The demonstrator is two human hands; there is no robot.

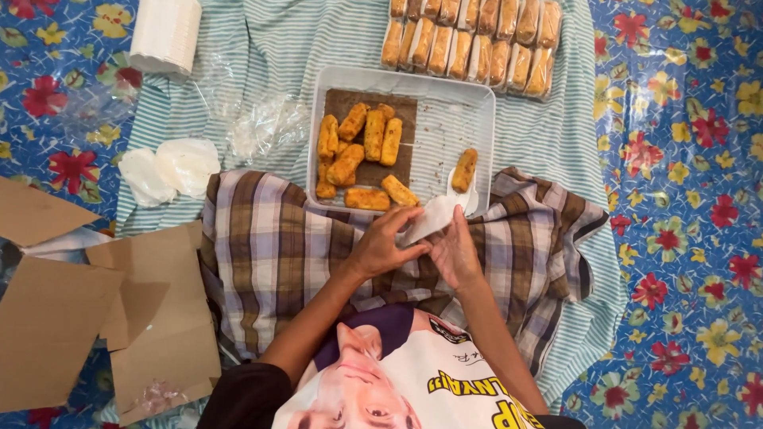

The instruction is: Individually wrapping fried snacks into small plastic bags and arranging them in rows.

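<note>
In the head view, both hands meet over a plaid cloth [270, 246] spread across the lap. The left hand [381, 248] and the right hand [455, 253] together pinch a thin white wrapper [429, 218], fingers closed on its lower end; its upper end lies against the near rim of the white tray [477, 119]. How the wrapper is folded is hard to make out, and the fingertips are partly hidden behind it.

In the tray, fried golden sticks [358, 151] lie on brown paper, and a single stick [465, 169] lies apart on the right beside a small white wrapper. Beyond the tray, a row of wrapped sticks [469, 36] is cut off by the top edge. To the left lie a stack of white wrappers [167, 33], crumpled clear plastic [266, 127], loose white sheets [171, 167] and torn cardboard pieces [95, 302]. A striped cloth [278, 48] covers the flowered mat [683, 199].
</note>
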